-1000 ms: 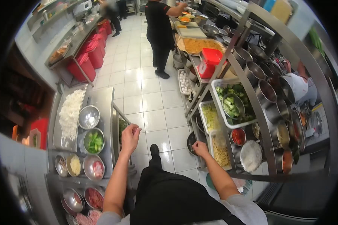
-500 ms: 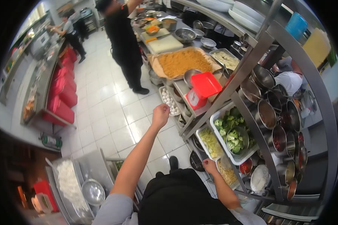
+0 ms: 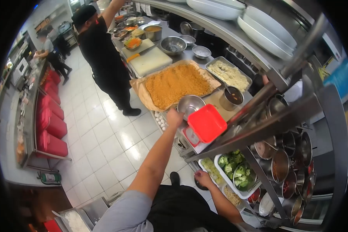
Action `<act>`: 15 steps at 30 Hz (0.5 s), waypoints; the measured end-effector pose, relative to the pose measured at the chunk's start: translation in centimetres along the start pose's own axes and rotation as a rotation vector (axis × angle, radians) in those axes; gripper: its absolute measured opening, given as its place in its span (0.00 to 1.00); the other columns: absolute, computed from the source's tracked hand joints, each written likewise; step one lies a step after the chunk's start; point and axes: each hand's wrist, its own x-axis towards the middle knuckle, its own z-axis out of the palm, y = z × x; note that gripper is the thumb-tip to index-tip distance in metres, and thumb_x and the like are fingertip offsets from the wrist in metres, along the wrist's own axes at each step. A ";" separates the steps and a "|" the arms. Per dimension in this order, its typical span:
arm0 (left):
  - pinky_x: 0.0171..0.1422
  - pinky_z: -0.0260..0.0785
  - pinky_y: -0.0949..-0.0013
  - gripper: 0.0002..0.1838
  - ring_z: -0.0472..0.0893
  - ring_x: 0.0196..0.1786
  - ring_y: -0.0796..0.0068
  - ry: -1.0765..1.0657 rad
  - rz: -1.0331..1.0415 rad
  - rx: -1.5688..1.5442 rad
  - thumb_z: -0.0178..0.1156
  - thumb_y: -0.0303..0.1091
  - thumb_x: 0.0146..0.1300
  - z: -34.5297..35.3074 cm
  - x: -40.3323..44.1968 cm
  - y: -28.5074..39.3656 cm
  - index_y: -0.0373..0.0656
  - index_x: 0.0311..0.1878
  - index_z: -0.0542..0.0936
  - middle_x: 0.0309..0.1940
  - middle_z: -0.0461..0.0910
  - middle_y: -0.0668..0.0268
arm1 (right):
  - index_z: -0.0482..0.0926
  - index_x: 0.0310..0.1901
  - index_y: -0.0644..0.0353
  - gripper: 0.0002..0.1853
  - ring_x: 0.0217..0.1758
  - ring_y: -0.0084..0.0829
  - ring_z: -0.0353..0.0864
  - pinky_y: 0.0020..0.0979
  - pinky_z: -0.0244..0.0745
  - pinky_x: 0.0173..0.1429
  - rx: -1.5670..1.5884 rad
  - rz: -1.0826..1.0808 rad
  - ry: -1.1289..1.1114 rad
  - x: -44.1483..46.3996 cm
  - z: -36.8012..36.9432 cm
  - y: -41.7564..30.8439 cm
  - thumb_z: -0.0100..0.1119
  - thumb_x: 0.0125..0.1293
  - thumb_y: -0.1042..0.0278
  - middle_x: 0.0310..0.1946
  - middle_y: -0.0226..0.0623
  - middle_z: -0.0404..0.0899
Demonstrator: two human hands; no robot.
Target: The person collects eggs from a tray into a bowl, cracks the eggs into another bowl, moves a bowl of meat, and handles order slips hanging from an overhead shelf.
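Observation:
My left hand [image 3: 174, 117] is closed at the near left rim of a steel bowl [image 3: 190, 107], with the fingertips partly hidden there. Close to the bowl stands a red kitchen scale [image 3: 190, 135] with a red tray [image 3: 207, 123] on top. Behind them, golden-brown crumbs [image 3: 178, 86] cover a paper-lined tray [image 3: 142, 90]. Lower down, my right hand [image 3: 203, 179] hangs with curled fingers beside the shelf; what they hold, if anything, I cannot make out. It is nearest to a container of chopped pale green vegetables [image 3: 212, 170] and a white basket of broccoli [image 3: 230, 164].
A co-worker in black [image 3: 104, 58] stands ahead on the left, one arm raised. A slanting metal post [image 3: 259, 120] crosses on my right, before several steel pots [image 3: 280, 164]. Eggs [image 3: 160, 120] sit below the counter edge. Red bins [image 3: 52, 145] line the left counter.
My left hand has moved from above the floor beside the eggs to the steel bowl's rim. The view has shifted closer to the counter. My right hand stays low by the shelf.

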 end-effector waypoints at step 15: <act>0.50 0.74 0.47 0.17 0.81 0.43 0.40 -0.270 0.268 0.114 0.58 0.27 0.54 0.1 6.0 3.2 0.31 0.48 0.73 0.38 0.81 0.41 | 0.79 0.44 0.61 0.12 0.29 0.24 0.82 0.27 0.77 0.33 0.205 0.009 0.215 2.6 8.0 -8.6 0.63 0.63 0.64 0.29 0.34 0.83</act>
